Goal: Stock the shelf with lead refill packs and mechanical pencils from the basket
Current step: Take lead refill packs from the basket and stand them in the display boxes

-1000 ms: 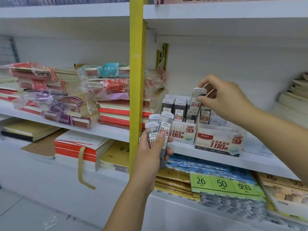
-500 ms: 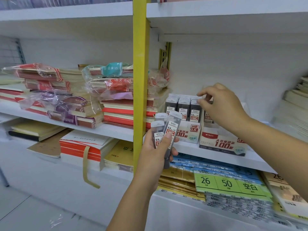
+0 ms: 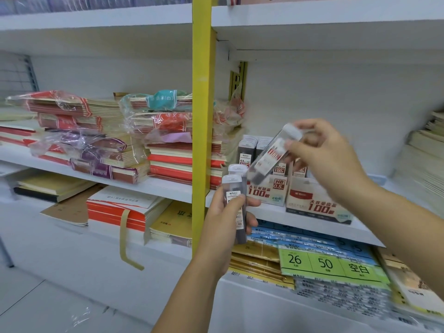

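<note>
My right hand (image 3: pixel 329 159) pinches one lead refill pack (image 3: pixel 271 155) near its capped end, long axis slanting down-left over the display box (image 3: pixel 269 193) on the shelf (image 3: pixel 288 219). My left hand (image 3: pixel 228 219), nearer and lower, grips two spare packs (image 3: pixel 234 195) upright.

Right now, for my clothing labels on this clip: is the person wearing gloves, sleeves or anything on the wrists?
No. The left hand and right hand are bare, without gloves or visible rings. Both forearms are uncovered to the frame edge: no sleeves, watch or bands show.
</note>
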`<move>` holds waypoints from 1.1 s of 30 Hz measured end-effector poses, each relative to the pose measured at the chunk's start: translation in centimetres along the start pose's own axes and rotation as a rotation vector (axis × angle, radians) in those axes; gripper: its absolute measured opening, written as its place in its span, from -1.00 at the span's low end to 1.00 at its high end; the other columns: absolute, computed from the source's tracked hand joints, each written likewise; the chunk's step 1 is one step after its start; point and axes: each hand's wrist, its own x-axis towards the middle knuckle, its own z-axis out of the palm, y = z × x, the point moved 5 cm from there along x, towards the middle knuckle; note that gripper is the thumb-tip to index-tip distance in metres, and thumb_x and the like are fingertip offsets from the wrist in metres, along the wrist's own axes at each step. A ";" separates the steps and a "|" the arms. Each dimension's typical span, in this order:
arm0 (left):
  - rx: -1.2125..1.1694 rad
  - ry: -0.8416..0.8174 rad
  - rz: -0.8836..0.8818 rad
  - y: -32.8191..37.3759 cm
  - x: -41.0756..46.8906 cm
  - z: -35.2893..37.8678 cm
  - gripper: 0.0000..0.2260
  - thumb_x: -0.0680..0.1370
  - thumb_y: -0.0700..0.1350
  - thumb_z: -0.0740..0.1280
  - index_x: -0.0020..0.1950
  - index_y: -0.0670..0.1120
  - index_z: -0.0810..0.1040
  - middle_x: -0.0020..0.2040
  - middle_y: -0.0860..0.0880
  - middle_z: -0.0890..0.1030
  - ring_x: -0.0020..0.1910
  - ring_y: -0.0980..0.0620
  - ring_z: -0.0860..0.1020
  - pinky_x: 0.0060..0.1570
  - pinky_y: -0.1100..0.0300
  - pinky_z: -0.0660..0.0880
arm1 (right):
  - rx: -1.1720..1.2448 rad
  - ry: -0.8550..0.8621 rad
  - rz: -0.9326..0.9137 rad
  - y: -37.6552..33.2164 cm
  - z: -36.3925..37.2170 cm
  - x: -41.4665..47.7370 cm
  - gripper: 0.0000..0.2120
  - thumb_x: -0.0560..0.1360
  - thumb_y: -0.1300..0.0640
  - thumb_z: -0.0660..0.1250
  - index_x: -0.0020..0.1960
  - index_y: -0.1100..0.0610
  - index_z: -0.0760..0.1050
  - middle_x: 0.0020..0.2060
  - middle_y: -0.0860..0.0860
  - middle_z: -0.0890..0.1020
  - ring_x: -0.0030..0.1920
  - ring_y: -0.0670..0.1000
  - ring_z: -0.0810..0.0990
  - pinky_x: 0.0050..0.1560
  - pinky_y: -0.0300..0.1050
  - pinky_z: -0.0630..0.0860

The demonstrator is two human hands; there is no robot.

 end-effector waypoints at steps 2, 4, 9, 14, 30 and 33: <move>-0.012 0.020 -0.016 0.0 0.1 -0.4 -0.77 0.67 -0.09 0.19 0.08 0.19 0.60 -0.11 -0.03 0.72 -0.36 0.08 0.57 -0.41 0.24 0.50 | -0.074 0.083 -0.135 -1.1 -1.8 1.1 -0.77 0.54 0.22 0.35 0.02 -0.11 0.45 -0.15 0.01 0.67 -0.22 -0.07 0.67 -0.30 -0.25 0.58; 0.000 0.037 -0.028 -0.1 0.2 -0.6 -0.80 0.68 -0.06 0.19 0.10 0.15 0.60 -0.16 -0.02 0.71 -0.37 0.10 0.57 -0.43 0.27 0.49 | -0.241 0.076 -0.259 -1.8 -2.5 1.9 -0.76 0.54 0.21 0.34 0.03 -0.13 0.44 -0.14 -0.06 0.63 -0.19 -0.11 0.63 -0.27 -0.27 0.57; 0.003 0.036 -0.024 -0.1 0.3 -0.7 -0.80 0.67 -0.10 0.23 0.10 0.15 0.61 -0.09 -0.02 0.73 -0.36 0.12 0.59 -0.38 0.29 0.51 | -0.600 -0.028 -0.361 -1.1 -1.3 2.7 -0.75 0.54 0.17 0.34 0.15 -0.08 0.44 -0.15 -0.16 0.57 -0.14 -0.17 0.56 -0.19 -0.29 0.44; 0.003 0.041 -0.001 0.0 0.4 -1.0 -0.82 0.66 -0.10 0.28 0.21 0.13 0.54 -0.03 0.02 0.73 -0.29 0.10 0.66 -0.32 0.28 0.56 | -0.667 -0.117 -0.235 0.8 -0.7 3.9 -0.73 0.52 0.15 0.37 0.15 -0.04 0.39 -0.16 -0.09 0.60 -0.14 -0.14 0.56 -0.17 -0.19 0.49; 0.029 -0.039 0.083 0.9 -0.2 -0.2 -0.77 0.62 -0.03 0.33 0.25 0.17 0.50 0.04 0.02 0.73 -0.17 0.03 0.71 -0.27 0.27 0.57 | -0.686 -0.043 -0.238 1.6 0.1 1.8 -0.84 0.55 -0.02 0.30 0.09 -0.09 0.60 -0.11 -0.13 0.54 -0.10 -0.16 0.49 -0.08 -0.23 0.43; 0.032 -0.062 0.119 1.2 -0.4 0.3 -0.75 0.57 0.02 0.36 0.24 0.20 0.51 0.03 0.02 0.73 -0.18 0.02 0.71 -0.27 0.26 0.57 | -0.357 -0.215 -0.086 0.8 1.7 -0.3 -0.95 0.48 -0.10 0.36 -0.06 -0.18 0.57 -0.21 -0.17 0.66 -0.18 -0.24 0.60 -0.24 -0.37 0.48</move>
